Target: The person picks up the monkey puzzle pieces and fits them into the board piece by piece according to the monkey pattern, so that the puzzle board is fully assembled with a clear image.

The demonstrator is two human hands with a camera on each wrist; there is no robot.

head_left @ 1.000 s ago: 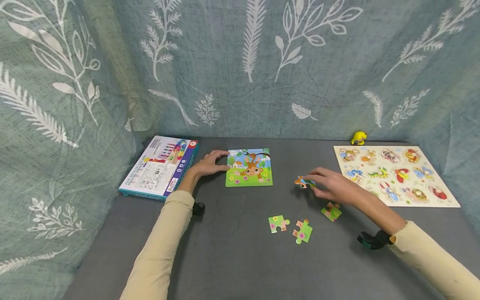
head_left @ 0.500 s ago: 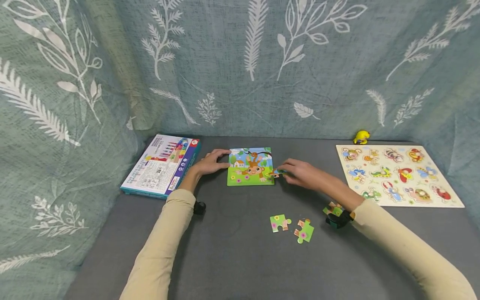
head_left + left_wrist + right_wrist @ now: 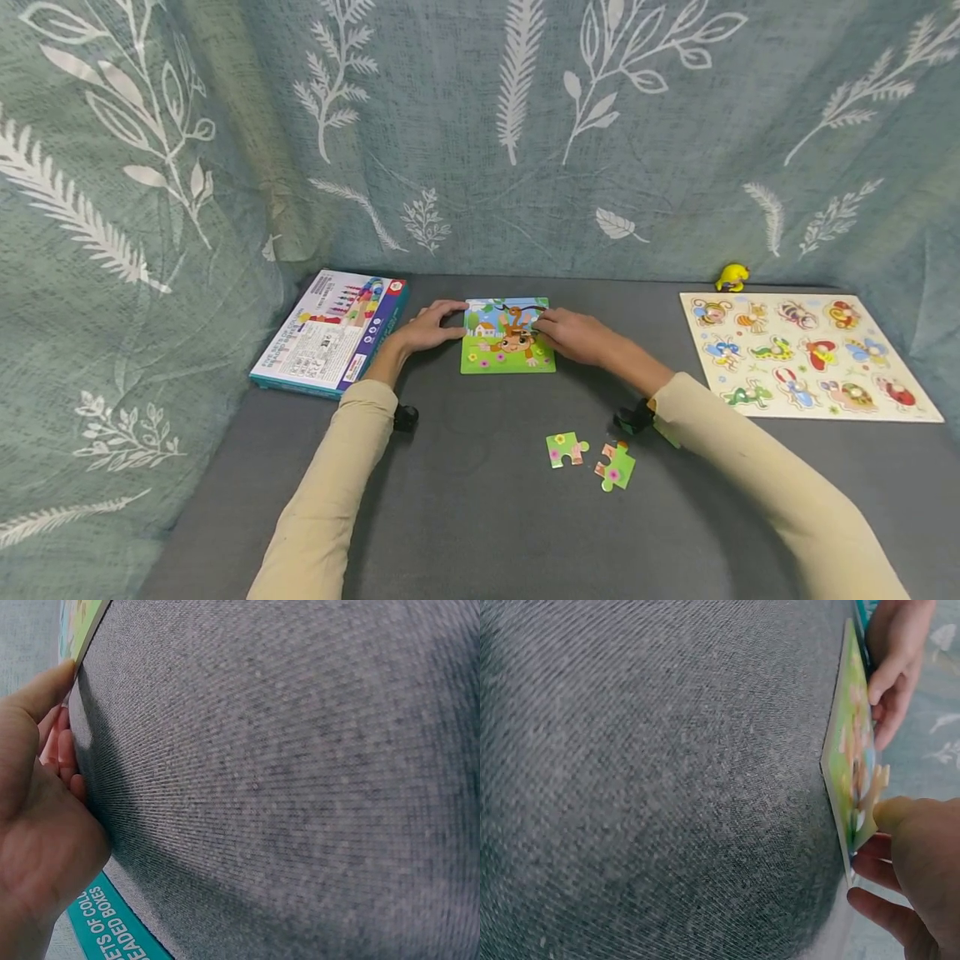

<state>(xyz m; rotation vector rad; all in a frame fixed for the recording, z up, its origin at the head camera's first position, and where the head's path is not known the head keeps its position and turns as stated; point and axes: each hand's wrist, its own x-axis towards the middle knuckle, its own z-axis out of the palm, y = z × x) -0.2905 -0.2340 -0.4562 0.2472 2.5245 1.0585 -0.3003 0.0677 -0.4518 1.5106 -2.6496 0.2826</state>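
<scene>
A square monkey puzzle board point(image 3: 504, 361), green and blue, lies flat near the back of the table. My left hand point(image 3: 432, 327) rests at its left edge, thumb and index finger touching the side. At the right edge, my right hand point(image 3: 573, 333) pinches a puzzle piece point(image 3: 870, 806) between thumb and fingers. The right wrist view has that piece tilted over the board's surface, its knob sticking up. From the head, my fingers cover most of it. Two loose pieces, one with a yellow flower point(image 3: 562, 450) and one with a pink flower point(image 3: 617, 467), lie nearer me.
Left of the board sits a boxed set point(image 3: 322, 337), close beside my left wrist. A wooden insect peg board point(image 3: 693, 333) lies at the right, with a yellow toy figure point(image 3: 732, 277) behind it. My right forearm mostly covers another loose piece point(image 3: 667, 433).
My right hand has carried the puzzle piece leftward from the open table onto the right side of the monkey board. The left hand stays at the board's left edge.
</scene>
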